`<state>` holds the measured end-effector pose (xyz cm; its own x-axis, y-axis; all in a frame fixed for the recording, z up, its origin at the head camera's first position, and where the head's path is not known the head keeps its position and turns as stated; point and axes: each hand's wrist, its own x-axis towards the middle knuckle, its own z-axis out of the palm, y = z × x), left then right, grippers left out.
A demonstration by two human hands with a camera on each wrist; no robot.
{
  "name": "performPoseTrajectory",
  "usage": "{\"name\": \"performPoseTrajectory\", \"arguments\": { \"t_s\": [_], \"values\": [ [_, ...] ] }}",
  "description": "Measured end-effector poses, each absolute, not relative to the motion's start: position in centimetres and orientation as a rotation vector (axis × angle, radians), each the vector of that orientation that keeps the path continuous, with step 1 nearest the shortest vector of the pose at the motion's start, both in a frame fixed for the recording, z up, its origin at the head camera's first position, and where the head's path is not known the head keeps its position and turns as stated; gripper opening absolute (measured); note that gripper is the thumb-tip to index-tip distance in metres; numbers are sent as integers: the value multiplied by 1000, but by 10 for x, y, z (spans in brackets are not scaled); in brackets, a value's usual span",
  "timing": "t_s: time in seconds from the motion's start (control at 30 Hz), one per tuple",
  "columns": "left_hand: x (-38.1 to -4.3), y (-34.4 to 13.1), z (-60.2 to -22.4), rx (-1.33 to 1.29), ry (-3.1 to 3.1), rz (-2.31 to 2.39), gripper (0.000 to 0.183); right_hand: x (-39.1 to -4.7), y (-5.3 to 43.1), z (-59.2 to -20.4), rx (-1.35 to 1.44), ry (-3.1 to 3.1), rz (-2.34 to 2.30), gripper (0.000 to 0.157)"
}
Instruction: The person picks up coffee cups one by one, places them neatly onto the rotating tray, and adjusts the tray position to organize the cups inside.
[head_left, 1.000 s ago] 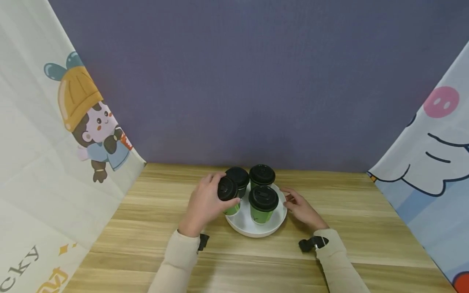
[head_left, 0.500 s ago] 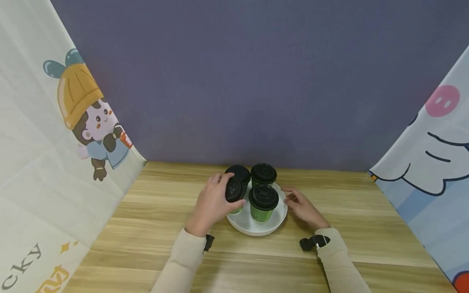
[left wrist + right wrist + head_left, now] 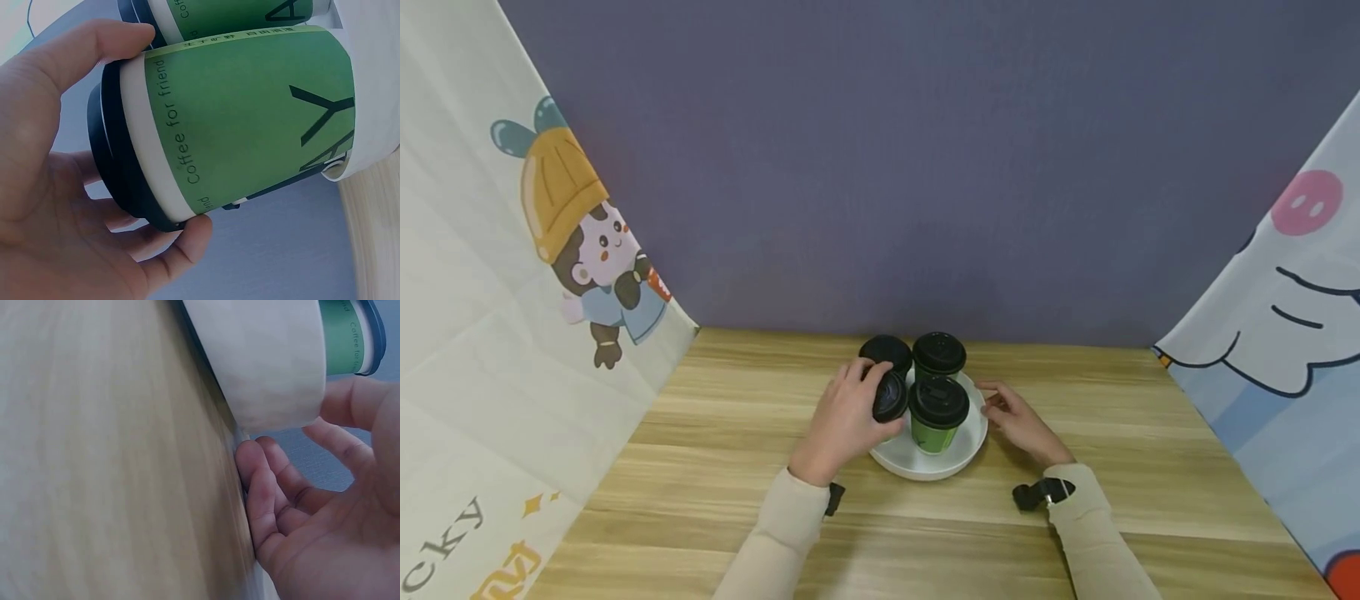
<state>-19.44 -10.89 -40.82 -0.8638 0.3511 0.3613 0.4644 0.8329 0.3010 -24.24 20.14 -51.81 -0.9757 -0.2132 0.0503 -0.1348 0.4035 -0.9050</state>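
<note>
In the head view my left hand [image 3: 847, 417] grips a lidded paper coffee cup by its black lid [image 3: 890, 397]. The left wrist view shows the green sleeve of this cup [image 3: 250, 119], thumb on one side of the lid and fingers on the other. Its base sits behind the rim of a round white tray [image 3: 375, 94], and it leans in the head view. Three more cups stand on the tray: a front right cup [image 3: 938, 408], a back right cup [image 3: 939, 354] and a back left cup [image 3: 886, 354]. My right hand [image 3: 1018, 425] touches the tray's right wall [image 3: 269, 369] with loosely bent fingers.
The tray rests on a wood-grain table [image 3: 700, 467]. Behind it rises a dark blue-grey panel [image 3: 880, 167]. Printed cloths flank the table, a left cloth [image 3: 467, 292] and a right cloth [image 3: 1285, 400]. A black wrist strap [image 3: 1045, 493] shows at the right sleeve.
My left hand has moved right with the cup, further over the tray and nearer the front right cup; the cup's lid has tipped to the right. My right hand stays at the tray's edge.
</note>
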Motion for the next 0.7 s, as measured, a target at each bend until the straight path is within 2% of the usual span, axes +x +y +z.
{"name": "performPoseTrajectory", "arguments": {
  "t_s": [0.7],
  "values": [
    [-192, -100, -414, -666, -2768, -566, 79, -245, 202, -520, -331, 2559, -1666, 41]
  ]
}}
